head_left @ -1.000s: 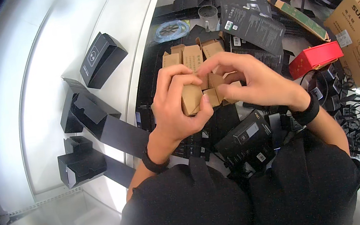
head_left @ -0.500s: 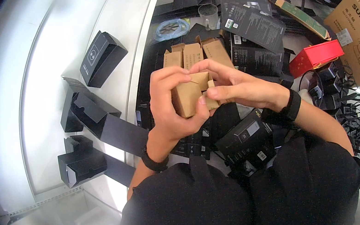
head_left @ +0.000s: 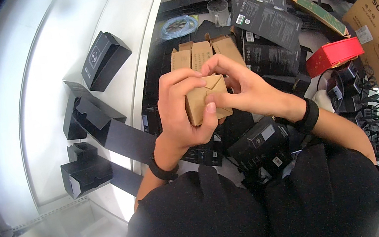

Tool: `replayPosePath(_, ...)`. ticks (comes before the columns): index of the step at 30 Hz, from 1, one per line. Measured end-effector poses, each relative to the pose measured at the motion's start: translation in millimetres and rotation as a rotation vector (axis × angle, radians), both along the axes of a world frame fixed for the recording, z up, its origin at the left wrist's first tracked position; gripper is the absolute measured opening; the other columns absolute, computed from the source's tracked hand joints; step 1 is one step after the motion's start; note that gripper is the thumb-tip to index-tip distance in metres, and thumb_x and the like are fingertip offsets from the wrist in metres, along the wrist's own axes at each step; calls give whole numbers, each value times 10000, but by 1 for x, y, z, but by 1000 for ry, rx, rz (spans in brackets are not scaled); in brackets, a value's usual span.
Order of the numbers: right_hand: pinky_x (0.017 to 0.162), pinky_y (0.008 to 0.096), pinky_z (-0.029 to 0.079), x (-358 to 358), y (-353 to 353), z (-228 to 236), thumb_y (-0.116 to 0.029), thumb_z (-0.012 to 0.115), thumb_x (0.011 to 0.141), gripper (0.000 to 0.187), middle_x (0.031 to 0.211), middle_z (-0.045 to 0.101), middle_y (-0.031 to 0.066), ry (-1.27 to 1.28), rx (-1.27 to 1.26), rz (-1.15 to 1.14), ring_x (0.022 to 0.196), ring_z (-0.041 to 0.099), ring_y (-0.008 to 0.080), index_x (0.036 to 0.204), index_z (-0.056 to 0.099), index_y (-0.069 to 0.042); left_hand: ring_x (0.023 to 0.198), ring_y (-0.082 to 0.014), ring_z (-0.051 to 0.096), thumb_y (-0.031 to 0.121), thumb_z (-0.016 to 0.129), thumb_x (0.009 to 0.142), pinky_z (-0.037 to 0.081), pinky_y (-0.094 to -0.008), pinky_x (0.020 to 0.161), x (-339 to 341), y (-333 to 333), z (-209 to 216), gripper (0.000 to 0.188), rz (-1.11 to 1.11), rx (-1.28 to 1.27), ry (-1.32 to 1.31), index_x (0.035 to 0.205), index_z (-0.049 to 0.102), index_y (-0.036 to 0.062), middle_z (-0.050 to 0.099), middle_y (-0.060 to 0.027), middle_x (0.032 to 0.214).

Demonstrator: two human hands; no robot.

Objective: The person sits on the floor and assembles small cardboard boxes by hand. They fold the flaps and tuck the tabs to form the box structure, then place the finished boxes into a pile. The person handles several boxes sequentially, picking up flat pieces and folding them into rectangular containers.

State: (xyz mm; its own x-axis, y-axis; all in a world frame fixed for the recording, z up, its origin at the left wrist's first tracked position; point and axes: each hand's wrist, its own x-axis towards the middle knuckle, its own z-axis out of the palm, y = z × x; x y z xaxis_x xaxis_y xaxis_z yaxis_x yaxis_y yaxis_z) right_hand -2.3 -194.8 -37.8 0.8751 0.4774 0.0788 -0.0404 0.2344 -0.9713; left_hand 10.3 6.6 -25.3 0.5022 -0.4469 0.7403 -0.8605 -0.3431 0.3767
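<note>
Hidden: small brown cardboard box [head_left: 198, 103] is showing only its top and partial sides.
Left hand [head_left: 176, 110]: grip is wrapping the box's left side.
Right hand [head_left: 251, 92]: narrow grip is holding its top, index arching.
Box: resting between both hands.

Black wristbands [head_left: 310, 115], black clothing [head_left: 195, 220]

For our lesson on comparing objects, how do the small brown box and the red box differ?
Colour: the small brown box is tan; the red box is bright red.
Handling: the left hand grips the small brown box and the right hand touches its end; neither touches the red box.
Place: the small brown box is near mid-picture, the red box farther right.
Both have flat sides.
</note>
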Motion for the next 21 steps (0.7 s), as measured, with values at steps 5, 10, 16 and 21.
replayPosePath(5,798,312,593,1,-2,0,-168,715,965,437,1186,563,63,8,0,29,1070,615,169,1318,475,-76,975,-326,630,124,713,792,532,-400,832,2,-2,2,377,-8,-23,-25,1141,613,21,635,-185,1130)
replayPosePath(10,877,296,530,2,-7,1,-186,683,990,435,1179,560,58,-35,-31,58,1075,594,144,1353,468,-81,1023,-315,603,139,655,825,490,-407,925,-2,-2,2,327,9,0,19,1113,596,-4,623,-212,1135)
replayPosePath(16,892,282,499,3,-13,10,-172,679,995,456,1214,538,48,-43,-124,97,1084,562,113,1373,448,-64,1004,-314,612,125,654,812,497,-403,915,-2,0,1,299,24,20,-24,1080,605,1,636,-213,1117)
replayPosePath(21,853,276,486,4,-11,-5,-185,722,998,460,1239,515,39,-62,-28,116,1035,552,91,1352,453,-68,995,-309,613,131,649,812,498,-398,902,-4,0,2,287,-17,-26,-16,1062,607,-3,641,-217,1109)
